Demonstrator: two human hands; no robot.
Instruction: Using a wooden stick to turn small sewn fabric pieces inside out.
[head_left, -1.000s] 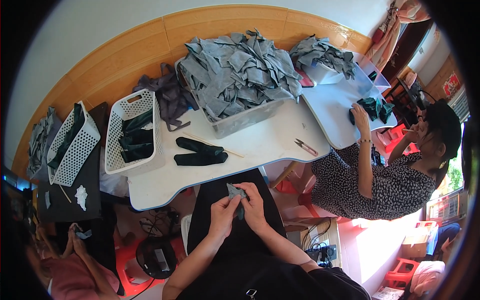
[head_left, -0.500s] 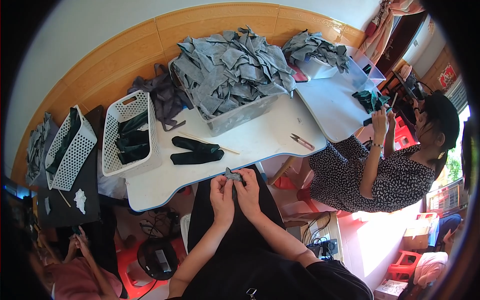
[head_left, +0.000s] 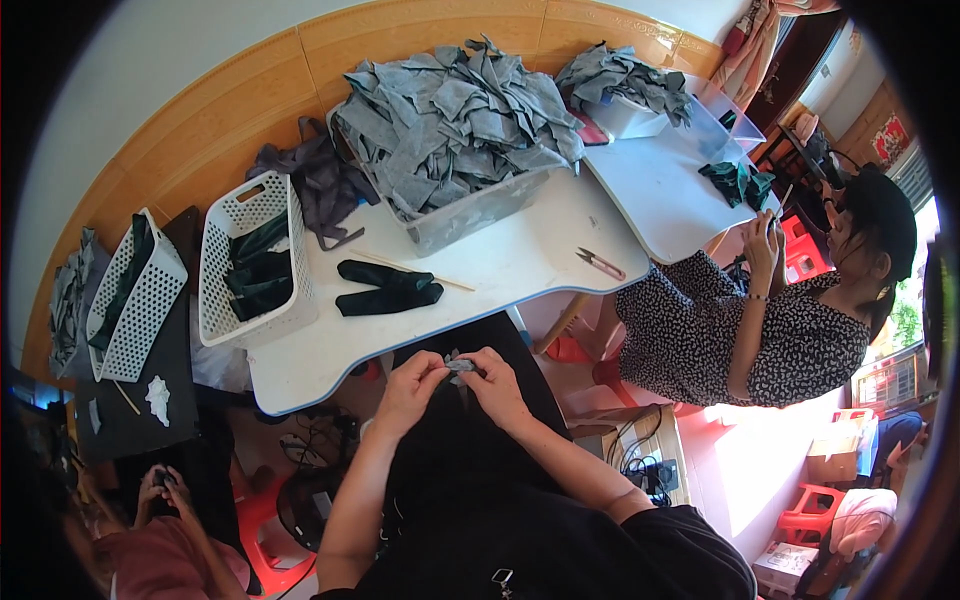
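Observation:
Over my lap, in front of the table edge, a small grey piece of cloth (head_left: 459, 365) is pinched between both hands. My left hand (head_left: 410, 388) grips its left end with thumb and fingers, and my right hand (head_left: 496, 388) grips its right end. The cloth looks bunched or rolled between the fingertips. Ahead of my hands, two dark green velvet strips (head_left: 388, 298) lie on the white table (head_left: 510, 258). A thin wooden stick (head_left: 440, 279) rests just behind them, and a pair of thread snips (head_left: 601, 263) lies farther right.
A grey bin (head_left: 470, 222) heaped with grey cloth pieces stands at the back. Two white perforated baskets (head_left: 212, 270) hold dark green fabric at left. A co-worker in a patterned dress (head_left: 740, 340) sits at right, another person in a pink top (head_left: 165, 560) at lower left.
My hands have moved slightly apart, turning the grey cloth from upright to sideways between the fingertips. The left forearm has swung out to the left. The whole view has shifted a little.

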